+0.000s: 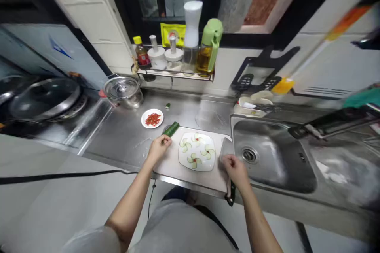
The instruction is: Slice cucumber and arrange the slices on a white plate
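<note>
A white squarish plate (183, 157) lies on the pale cutting board (169, 166), bearing pinwheels of thin cucumber slices with small red bits at their centres. My left hand (158, 150) is closed at the board's left edge, fingertips just below a piece of cucumber (171, 129). Whether a small thing is in that pinch cannot be made out. On the plate's right, my right hand (236, 170) is closed over a kitchen knife (227, 148). The knife's black handle points toward me below the hand. Anything between those fingers is too small to tell.
A small white dish (145, 122) of chopped red pieces and a cucumber end (168, 106) are behind the board. A lidded steel pot (132, 99) stands left; the sink (267, 154) is right. Bottles and jars fill a rack (175, 74) at the back.
</note>
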A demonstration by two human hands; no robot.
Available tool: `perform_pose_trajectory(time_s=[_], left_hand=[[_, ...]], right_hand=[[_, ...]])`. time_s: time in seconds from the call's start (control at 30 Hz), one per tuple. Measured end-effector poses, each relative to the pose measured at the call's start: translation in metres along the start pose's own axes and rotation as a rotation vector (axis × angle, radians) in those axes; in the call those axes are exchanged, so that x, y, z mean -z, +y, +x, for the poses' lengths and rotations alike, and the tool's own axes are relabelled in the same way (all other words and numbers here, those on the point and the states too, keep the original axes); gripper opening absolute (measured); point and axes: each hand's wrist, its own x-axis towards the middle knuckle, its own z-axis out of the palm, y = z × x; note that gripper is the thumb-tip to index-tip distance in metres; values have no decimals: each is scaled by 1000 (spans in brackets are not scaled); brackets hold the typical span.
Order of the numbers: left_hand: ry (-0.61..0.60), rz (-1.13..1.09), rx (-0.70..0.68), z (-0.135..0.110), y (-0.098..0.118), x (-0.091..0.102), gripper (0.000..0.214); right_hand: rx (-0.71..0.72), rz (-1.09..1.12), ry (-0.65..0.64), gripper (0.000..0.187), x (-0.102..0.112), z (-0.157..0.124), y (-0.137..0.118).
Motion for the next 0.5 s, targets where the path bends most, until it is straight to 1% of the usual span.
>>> perform_pose_trajectory(time_s=[0.07,0.17,0.33,0.4,0.5], left_hand=[[10,27,27,4,0,7,25],[62,119,73,11,0,20,21],[228,326,184,29,0,43,15],[265,352,227,42,-2,46,15],[288,372,281,67,-8,45,16]], right_hand=[[24,8,9,42,1,2,1],[42,6,20,41,3,6,2],[35,-32,16,42,6,9,4],[43,-33,1,43,6,10,3],[62,-25,-17,43,5,13,0]])
